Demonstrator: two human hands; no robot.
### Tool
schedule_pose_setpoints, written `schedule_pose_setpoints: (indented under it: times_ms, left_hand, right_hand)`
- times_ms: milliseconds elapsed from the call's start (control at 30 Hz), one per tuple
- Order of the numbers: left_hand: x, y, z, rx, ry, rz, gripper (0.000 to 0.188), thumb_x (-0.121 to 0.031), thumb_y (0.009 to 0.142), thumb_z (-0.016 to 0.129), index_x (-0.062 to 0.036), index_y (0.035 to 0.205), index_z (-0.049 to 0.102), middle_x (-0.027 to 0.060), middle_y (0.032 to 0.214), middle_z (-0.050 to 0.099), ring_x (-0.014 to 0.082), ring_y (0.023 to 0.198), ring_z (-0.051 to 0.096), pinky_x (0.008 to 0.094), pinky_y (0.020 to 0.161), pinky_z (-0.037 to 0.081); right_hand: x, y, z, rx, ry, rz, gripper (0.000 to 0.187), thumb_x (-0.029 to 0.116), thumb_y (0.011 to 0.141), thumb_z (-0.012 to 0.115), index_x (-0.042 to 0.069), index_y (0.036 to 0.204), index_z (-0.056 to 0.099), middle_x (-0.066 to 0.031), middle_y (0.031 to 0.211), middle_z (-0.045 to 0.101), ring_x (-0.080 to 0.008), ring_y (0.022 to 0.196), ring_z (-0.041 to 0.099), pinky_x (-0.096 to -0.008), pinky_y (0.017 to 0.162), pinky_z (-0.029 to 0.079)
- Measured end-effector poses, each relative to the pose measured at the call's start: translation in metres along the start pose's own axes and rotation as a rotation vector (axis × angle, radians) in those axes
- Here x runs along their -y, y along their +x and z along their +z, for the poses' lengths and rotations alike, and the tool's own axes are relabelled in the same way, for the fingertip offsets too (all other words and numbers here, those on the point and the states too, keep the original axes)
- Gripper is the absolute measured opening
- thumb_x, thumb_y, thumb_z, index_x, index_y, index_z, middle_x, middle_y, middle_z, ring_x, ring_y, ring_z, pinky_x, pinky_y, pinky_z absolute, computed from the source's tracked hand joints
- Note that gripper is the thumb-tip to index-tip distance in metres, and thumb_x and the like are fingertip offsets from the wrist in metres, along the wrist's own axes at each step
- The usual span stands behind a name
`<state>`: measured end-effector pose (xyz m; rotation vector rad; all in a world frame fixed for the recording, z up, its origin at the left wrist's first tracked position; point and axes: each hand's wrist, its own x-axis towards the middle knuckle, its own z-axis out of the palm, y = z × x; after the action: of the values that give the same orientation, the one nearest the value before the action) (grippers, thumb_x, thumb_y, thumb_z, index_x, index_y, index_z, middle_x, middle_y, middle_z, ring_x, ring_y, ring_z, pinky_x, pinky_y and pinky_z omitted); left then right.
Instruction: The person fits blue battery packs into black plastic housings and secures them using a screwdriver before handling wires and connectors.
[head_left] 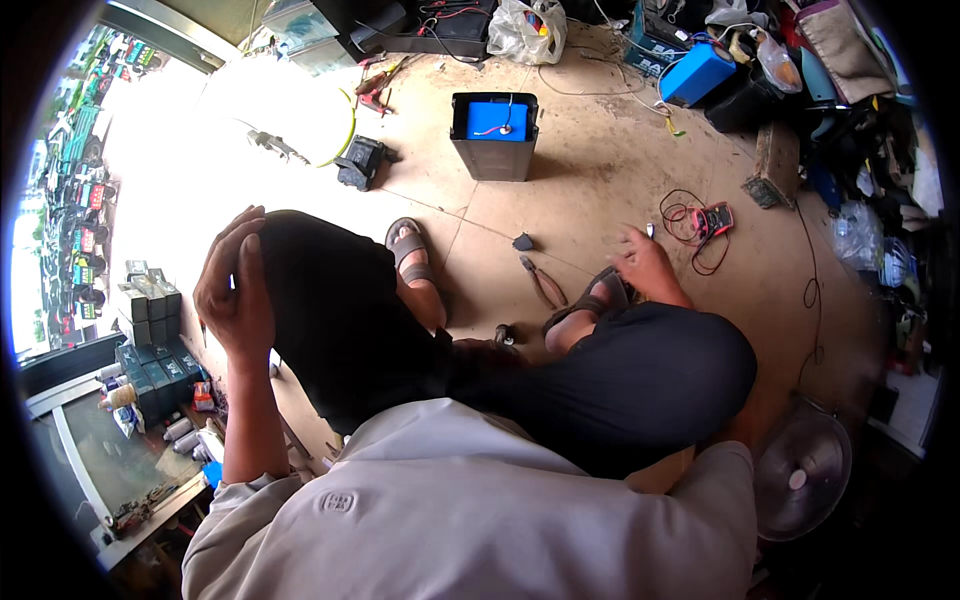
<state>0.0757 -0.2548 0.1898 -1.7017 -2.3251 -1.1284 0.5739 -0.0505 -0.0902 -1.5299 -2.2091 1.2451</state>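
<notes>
My left hand (pixel 240 290) rests on my raised left knee, its fingers laid over the dark trouser cloth, holding nothing I can see. My right hand (pixel 645 265) reaches past my bent right leg, just above the floor, with its fingers loosely apart. Close to its fingertips is a small pale object (pixel 650 230), too small to name. Between my feet lie pliers (pixel 543 282) with dark reddish handles and a small black block (pixel 523 241). Farther ahead stands an open black case (pixel 495 155) with a blue battery pack (pixel 497 121) inside; thin wires come from its top.
A red multimeter (pixel 712 220) with coiled leads lies right of my right hand. Ahead left are a black clamp-like part (pixel 362 162) and a yellow cable (pixel 350 125). Another blue pack (pixel 697 75) sits among clutter at far right. A fan (pixel 805 475) stands low right.
</notes>
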Motion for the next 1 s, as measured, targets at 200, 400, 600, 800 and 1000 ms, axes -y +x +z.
schedule_pose_setpoints:
  times_ms: [200, 400, 600, 800, 1000]
  left_hand:
    - [-0.023, 0.007, 0.008, 0.009, 0.112, -0.074, 0.021, -0.005, 0.107, 0.059, 0.0039, 0.11, 0.078, 0.0173, 0.116, 0.08, 0.0277, 0.115, 0.075, 0.0399, 0.106, 0.054]
    - [-0.033, 0.011, 0.005, 0.025, 0.249, -0.109, 0.021, -0.002, 0.107, 0.058, 0.0062, 0.115, 0.076, 0.0181, 0.12, 0.079, 0.0298, 0.117, 0.074, 0.0415, 0.107, 0.054]
    - [-0.081, 0.026, 0.046, 0.182, 0.465, 0.01, 0.022, -0.001, 0.099, 0.068, 0.0047, 0.119, 0.074, 0.019, 0.123, 0.077, 0.034, 0.117, 0.074, 0.0421, 0.105, 0.056]
    - [-0.08, -0.017, 0.274, 0.966, -0.564, -0.74, 0.087, -0.03, 0.1, 0.081, 0.003, 0.165, 0.034, 0.0257, 0.161, 0.049, 0.0357, 0.139, 0.061, 0.0435, 0.11, 0.053]
    - [-0.049, -0.083, 0.413, 1.037, -0.686, -1.023, 0.052, -0.021, 0.1, 0.075, 0.0031, 0.145, 0.06, 0.0133, 0.118, 0.074, 0.0206, 0.098, 0.074, 0.0346, 0.087, 0.063]
  right_hand:
    - [0.021, 0.06, 0.133, 0.227, -0.354, -0.342, 0.071, 0.025, 0.092, 0.079, 0.014, 0.157, 0.054, -0.0186, 0.154, 0.054, -0.0391, 0.128, 0.065, -0.0488, 0.107, 0.055]
    - [-0.027, 0.119, 0.206, 0.278, -0.442, -0.391, 0.055, 0.019, 0.089, 0.076, 0.011, 0.141, 0.06, -0.0196, 0.143, 0.059, -0.0406, 0.121, 0.068, -0.0495, 0.101, 0.058]
    - [0.022, 0.105, 0.152, 0.087, 0.283, -0.056, 0.045, 0.024, 0.092, 0.081, 0.002, 0.128, 0.065, -0.0186, 0.111, 0.077, -0.0344, 0.098, 0.076, -0.0442, 0.089, 0.061]
    - [0.035, 0.067, 0.084, -0.003, 0.734, -0.06, 0.055, 0.024, 0.093, 0.087, 0.002, 0.137, 0.062, -0.017, 0.115, 0.079, -0.0252, 0.103, 0.079, -0.0378, 0.09, 0.062]
    - [0.021, 0.045, 0.088, -0.039, 0.544, -0.119, 0.072, 0.025, 0.086, 0.091, 0.004, 0.146, 0.056, -0.0179, 0.125, 0.075, -0.0296, 0.108, 0.077, -0.0424, 0.092, 0.061]
